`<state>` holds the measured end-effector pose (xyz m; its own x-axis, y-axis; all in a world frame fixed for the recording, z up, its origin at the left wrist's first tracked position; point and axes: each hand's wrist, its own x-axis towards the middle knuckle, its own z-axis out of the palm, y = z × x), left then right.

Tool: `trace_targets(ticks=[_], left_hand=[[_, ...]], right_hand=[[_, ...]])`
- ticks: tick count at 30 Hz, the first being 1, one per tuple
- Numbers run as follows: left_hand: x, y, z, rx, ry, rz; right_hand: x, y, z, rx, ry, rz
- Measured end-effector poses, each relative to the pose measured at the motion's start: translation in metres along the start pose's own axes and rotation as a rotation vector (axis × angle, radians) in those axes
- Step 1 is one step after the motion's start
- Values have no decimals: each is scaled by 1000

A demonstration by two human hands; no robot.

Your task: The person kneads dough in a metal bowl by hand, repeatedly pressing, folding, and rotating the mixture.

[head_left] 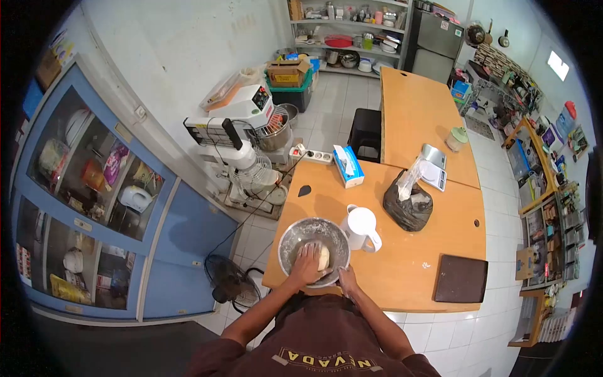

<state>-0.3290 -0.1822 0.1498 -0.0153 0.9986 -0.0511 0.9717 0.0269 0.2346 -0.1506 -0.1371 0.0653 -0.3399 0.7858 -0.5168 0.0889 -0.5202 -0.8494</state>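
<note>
A metal mixing bowl (289,242), its inner wall dusted with flour, stands at the table's near left edge. Inside it is a pale round lump of dough (324,256). My left hand (308,265) reaches into the bowl and lies on the dough's left side, fingers stretched out. At the bowl's near right rim, my right hand (347,280) is closed on the edge, with its fingertips partly hidden. Just right of the bowl stands a white jug (361,227) with a lid and handle.
Farther along the wooden table (389,270) are a black plastic bag (408,210), a white kitchen scale (433,174), a blue tissue box (349,168), a power strip (311,155) and a dark brown flat case (461,278). A black fan (229,281) stands on the floor at left.
</note>
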Motion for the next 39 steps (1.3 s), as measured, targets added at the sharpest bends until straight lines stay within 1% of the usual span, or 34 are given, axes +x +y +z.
trace_targets(ticks=[1, 2, 3, 4, 5, 6, 8, 9, 10, 11, 12, 15, 16, 18, 22, 23, 26, 27, 29, 30, 33, 36, 37, 39], left_hand=[[5, -1, -3, -31, 21, 23], [11, 0, -6, -41, 7, -24], [17, 3, -6, -51, -9, -67], [24, 5, -7, -61, -21, -110], [28, 10, -13, -70, 27, -131], [34, 8, -12, -84, 21, -120], [43, -3, -9, -108, 8, -105], [46, -6, -11, -110, 89, -68], [50, -7, -11, -143, 80, -111], [57, -9, -9, -174, 72, -152], [63, -12, -8, -202, 61, -192], [77, -19, -8, -147, -50, -267], [78, -21, -10, -197, -98, -226], [73, -28, -10, -297, -194, -143], [35, -24, 4, -336, -97, 211], [34, -26, 8, -338, -213, 151], [18, -18, -10, -145, 3, 64], [16, -16, -11, -160, 9, 67], [14, -15, -12, -189, 33, 74], [13, -14, -11, -204, 44, 76], [4, -4, -7, -328, -28, -29], [0, -2, -4, -162, -42, 44], [1, -2, 1, -120, -10, 23], [6, -4, 2, -155, -17, -11]], right_hand=[[-4, -5, 2, 33, 5, 6], [-9, -10, 4, 70, 13, 10], [-6, -3, 6, 127, 20, -17], [4, 10, 3, 103, 15, 7], [17, 28, -2, 77, 10, 32], [27, 44, -5, 51, 3, 56], [27, 49, -3, 59, 22, 64], [23, 37, 0, 38, 22, 60], [18, 28, 2, 17, 22, 57], [14, 23, 3, 66, 32, 28], [19, 29, 1, 84, 19, 14], [29, 42, 0, 101, -2, -41], [27, 37, 1, 100, -6, -61], [21, 32, -1, 138, -20, 30], [20, 22, 1, 32, 12, -37], [17, 22, 1, -15, 31, -66], [-12, -12, 9, -152, 90, -125], [-22, -25, 13, -199, 110, -143], [-25, -38, 14, -179, 75, -48], [-24, -37, 13, -170, 55, 0], [-8, -12, 9, -141, 15, -34], [7, 16, 7, -30, -20, -39], [10, 21, 7, -22, -30, -84], [11, 26, 5, -35, -26, -64]])
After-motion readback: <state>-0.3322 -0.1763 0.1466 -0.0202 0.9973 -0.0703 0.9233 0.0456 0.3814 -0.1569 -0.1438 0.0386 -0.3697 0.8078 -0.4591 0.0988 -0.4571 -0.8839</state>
